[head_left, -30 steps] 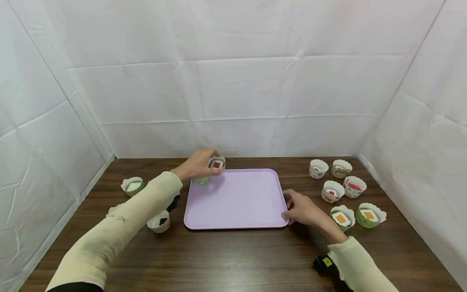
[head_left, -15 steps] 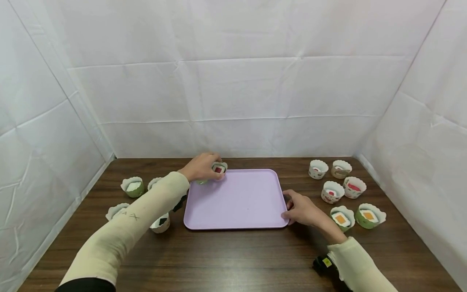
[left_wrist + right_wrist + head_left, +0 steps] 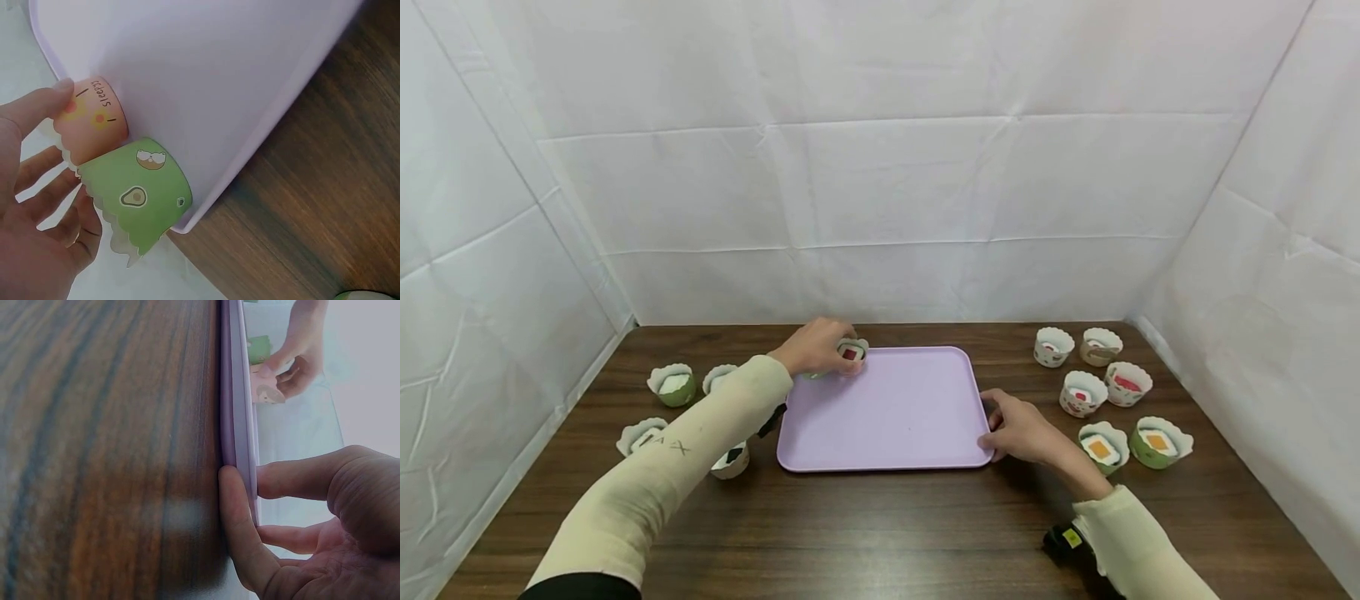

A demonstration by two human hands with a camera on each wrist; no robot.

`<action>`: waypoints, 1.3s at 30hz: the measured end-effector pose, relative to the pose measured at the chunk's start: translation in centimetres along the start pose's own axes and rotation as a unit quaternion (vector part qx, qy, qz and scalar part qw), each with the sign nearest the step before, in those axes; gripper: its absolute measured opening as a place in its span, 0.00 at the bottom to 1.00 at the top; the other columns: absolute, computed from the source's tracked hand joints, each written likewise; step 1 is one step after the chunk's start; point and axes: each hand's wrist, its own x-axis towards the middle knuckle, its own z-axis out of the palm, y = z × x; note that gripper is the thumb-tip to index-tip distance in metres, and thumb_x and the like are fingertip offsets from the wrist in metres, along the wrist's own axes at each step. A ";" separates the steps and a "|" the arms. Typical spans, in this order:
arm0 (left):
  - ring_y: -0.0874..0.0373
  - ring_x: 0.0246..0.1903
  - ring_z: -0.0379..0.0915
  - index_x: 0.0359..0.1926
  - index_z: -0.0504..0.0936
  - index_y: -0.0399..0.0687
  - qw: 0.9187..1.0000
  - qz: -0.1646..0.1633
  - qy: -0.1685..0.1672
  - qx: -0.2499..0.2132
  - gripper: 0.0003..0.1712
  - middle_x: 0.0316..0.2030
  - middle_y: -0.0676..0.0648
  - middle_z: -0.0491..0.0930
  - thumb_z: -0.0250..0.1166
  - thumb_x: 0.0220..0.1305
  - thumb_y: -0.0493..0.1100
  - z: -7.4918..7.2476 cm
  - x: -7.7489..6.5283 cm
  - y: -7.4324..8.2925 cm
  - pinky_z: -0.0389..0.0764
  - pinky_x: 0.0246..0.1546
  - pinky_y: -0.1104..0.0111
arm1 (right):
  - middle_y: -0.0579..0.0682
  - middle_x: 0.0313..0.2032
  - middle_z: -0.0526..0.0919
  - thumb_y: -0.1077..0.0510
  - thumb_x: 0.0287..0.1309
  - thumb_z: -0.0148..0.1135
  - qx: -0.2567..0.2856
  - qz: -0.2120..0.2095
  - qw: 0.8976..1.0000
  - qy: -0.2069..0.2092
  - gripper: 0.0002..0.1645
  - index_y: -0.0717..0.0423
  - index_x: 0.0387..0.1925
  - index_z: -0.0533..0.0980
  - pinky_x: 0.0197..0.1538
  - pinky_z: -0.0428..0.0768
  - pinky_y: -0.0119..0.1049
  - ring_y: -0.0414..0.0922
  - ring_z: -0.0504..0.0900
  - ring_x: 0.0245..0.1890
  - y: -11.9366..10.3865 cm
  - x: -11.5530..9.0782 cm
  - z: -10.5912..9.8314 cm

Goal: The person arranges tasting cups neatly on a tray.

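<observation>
My left hand (image 3: 814, 347) pinches the rim of a pink paper baking cup (image 3: 94, 122) at the back left of the lilac tray (image 3: 887, 412). In the head view a white square with a dark red centre shows inside this cup (image 3: 852, 351). A green paper baking cup (image 3: 140, 194) with avocado print stands against it in the tray's corner; the hand mostly hides it in the head view. At the tray's right side, my right hand (image 3: 1022, 429) grips the rim (image 3: 240, 425) between thumb and fingers.
Several filled paper cups stand right of the tray, among them a green one (image 3: 1161, 443) and a white one (image 3: 1052, 347). More cups, such as a green one (image 3: 673, 385), stand at the left, partly behind my left sleeve. White cloth (image 3: 880, 183) encloses the wooden table (image 3: 880, 533).
My left hand has lowered the pink baking cup slightly toward me, down beside the green one in the tray's back left corner. The right hand and tray stay in place.
</observation>
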 end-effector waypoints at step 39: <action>0.37 0.61 0.76 0.75 0.66 0.47 0.968 -0.074 0.144 -0.190 0.38 0.69 0.36 0.70 0.64 0.72 0.59 -5.7 -8.7 -0.9 0.83 0.57 0.45 | 0.60 0.34 0.80 0.70 0.55 0.71 0.002 -0.007 1.000 -0.006 0.45 0.75 0.70 0.60 0.28 0.89 0.40 0.44 0.83 0.24 0.2 0.2 0.0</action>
